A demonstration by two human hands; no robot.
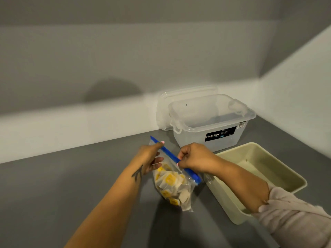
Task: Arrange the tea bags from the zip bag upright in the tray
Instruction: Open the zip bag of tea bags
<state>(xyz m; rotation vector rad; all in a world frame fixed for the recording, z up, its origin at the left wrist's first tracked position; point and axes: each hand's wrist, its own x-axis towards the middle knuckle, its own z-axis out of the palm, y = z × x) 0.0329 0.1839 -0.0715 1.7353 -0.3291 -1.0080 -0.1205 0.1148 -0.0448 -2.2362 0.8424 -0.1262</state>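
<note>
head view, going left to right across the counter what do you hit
left hand → zip bag of tea bags → right hand → beige tray. The clear storage box overlaps these, so it is left out.

The word "Megabox" stood in white letters on a black label [220, 133] fixed to the front wall of the clear plastic storage box [189, 140]. Smaller print beside it on that label was too blurred to read, as was a small sticker [241, 124] near the box's upper right corner.

zip bag [172, 187] left of tray [268, 178]
</note>
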